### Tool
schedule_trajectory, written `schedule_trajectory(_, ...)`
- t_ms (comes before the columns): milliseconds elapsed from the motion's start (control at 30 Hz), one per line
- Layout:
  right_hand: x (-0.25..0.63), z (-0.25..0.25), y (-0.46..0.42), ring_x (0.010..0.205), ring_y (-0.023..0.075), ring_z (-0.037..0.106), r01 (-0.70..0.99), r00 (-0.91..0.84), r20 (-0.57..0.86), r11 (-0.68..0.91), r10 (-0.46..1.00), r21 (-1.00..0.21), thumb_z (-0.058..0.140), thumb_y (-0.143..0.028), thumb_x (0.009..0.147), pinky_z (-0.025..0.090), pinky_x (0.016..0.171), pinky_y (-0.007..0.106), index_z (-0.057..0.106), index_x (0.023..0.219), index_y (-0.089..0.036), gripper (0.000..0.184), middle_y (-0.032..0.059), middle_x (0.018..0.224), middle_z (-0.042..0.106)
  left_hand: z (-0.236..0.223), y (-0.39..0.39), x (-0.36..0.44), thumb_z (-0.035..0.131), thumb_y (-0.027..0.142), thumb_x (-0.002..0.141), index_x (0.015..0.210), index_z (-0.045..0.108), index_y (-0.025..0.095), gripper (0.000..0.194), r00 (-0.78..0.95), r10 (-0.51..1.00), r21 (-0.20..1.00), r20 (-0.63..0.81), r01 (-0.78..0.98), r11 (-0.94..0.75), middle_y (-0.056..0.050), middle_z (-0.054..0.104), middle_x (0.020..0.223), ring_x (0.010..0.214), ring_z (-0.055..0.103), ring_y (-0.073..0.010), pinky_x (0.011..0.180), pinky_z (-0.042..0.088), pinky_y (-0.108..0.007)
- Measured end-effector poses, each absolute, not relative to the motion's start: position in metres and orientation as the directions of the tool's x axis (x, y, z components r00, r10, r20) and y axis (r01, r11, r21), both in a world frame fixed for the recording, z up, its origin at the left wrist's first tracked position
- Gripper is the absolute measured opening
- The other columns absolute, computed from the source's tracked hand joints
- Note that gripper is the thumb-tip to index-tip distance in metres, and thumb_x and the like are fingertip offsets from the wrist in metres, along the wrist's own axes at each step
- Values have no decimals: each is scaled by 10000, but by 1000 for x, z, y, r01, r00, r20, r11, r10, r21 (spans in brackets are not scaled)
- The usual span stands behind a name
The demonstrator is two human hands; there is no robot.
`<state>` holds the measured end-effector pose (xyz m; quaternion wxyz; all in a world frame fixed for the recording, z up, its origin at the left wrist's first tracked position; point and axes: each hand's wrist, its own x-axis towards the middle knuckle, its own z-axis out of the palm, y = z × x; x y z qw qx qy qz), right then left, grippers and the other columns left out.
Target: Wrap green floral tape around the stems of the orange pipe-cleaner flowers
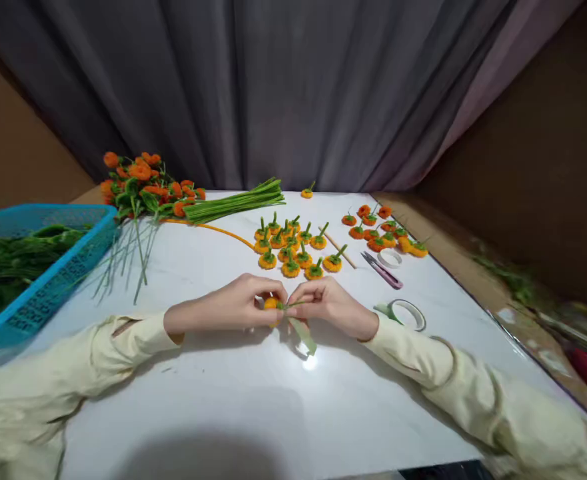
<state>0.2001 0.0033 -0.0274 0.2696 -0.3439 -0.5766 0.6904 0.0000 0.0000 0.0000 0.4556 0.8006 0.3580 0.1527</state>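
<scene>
At the middle of the table my left hand is closed on an orange chenille flower head, its fingers round the bloom. My right hand meets it from the right, thumb and forefinger pinched on the flower's thin green stem. A pale green strip of floral tape dangles below the fingertips. Just beyond the hands stands a cluster of yellow-orange flower heads with green stubs pointing up. Which finger holds the tape's upper end is hidden.
A blue basket of green leaves stands left, near finished-looking orange flowers and a bundle of green chenille stems. Rightward lie purple-handled scissors, a white tape roll, a green tape roll and darker orange flower heads.
</scene>
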Motion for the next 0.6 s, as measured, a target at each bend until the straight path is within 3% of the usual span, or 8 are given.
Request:
schedule_trajectory(233, 201, -32, 2, 480, 93, 569, 63, -661, -103, -82, 743, -995, 744, -349, 691, 486, 523, 225, 637, 716, -127, 249, -6, 575, 637, -3, 3, 3, 547, 256, 772, 784, 619, 142, 135, 654, 696, 901, -297, 432, -22, 25, 544, 633, 472, 439, -71, 415, 361, -176)
schedule_trajectory(400, 204, -24, -1, 492, 97, 573, 171, -691, 10, 178, 723, -969, 642, -304, 790, 480, 512, 208, 658, 785, -129, 176, 12, 589, 644, -7, 6, 2, 545, 250, 750, 757, 618, 132, 139, 645, 678, 927, -354, 339, 162, 1, 582, 648, 448, 409, -58, 410, 310, -180)
schedule_trajectory(500, 206, -24, -3, 495, 95, 567, 221, -698, 214, 490, 684, -843, 589, -244, 833, 464, 512, 192, 673, 812, -135, 139, 17, 573, 646, -7, 7, 2, 552, 247, 735, 749, 617, 122, 142, 660, 645, 921, -386, 313, 231, -13, 609, 663, 421, 387, -44, 403, 264, -182)
schedule_trajectory(600, 208, -27, -5, 494, 94, 540, 225, -713, 441, 774, 545, -592, 521, -189, 868, 435, 510, 192, 657, 834, -142, 147, 25, 585, 643, -7, 8, 1, 566, 239, 721, 750, 617, 110, 141, 661, 621, 906, -422, 300, 298, -36, 650, 703, 394, 372, -28, 397, 243, -182)
